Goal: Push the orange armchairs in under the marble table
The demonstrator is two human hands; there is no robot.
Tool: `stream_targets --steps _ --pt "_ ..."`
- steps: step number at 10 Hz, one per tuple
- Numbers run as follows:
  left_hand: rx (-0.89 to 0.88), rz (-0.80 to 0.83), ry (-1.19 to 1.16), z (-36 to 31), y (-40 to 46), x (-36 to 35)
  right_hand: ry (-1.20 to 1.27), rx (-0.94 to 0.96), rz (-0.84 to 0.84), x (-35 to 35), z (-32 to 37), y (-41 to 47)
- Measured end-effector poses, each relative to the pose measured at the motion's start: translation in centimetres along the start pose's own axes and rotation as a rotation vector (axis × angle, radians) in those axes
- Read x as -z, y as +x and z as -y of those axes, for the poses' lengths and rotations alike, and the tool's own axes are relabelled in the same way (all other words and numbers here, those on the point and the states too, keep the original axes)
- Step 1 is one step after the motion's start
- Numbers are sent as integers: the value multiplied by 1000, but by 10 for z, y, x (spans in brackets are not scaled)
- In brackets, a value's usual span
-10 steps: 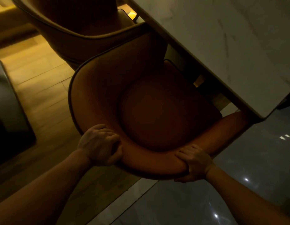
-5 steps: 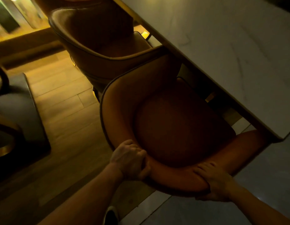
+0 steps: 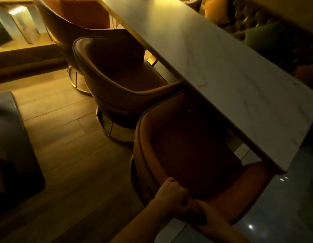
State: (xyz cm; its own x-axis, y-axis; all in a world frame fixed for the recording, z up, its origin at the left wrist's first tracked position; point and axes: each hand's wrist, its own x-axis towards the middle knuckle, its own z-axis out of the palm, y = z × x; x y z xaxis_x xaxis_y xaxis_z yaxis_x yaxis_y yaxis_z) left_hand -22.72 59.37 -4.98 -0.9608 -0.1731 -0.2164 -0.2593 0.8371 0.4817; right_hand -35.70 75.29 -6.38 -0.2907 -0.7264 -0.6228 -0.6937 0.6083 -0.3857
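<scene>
Orange upholstery, smooth and padded, curves under my palms: the nearest armchair [image 3: 192, 148] sits at the near corner of the marble table [image 3: 222, 71], its seat front already beneath the tabletop edge and its curved back toward me. My left hand [image 3: 171, 195] is closed over the back's top rim, fingers curled inside, and my right hand [image 3: 208, 220] wraps the same rim just beside it, the two nearly touching. I judge the chair heavy and stiff, a solid shell on a metal ring base like the one showing under the second armchair [image 3: 120, 76], so it should slide rather than lift; the rim gives firm purchase, though the covering may be a little slick. Its arms look close to the table's underside, so I would push low and straight. That second chair stands just beside mine along the same edge of the table, partly tucked, almost touching mine. A third armchair [image 3: 68, 18] sits farther along. Away from the table the wooden floor [image 3: 68, 155] lies open, with a dark rug [image 3: 13, 141] well apart.
</scene>
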Motion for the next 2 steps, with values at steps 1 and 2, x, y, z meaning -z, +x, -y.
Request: stream_targets --steps 1,2 --pt "-42 -63 -13 19 -20 6 -196 243 -134 0 29 2" --pt "24 -143 -39 48 -40 24 -88 244 -214 12 67 14"
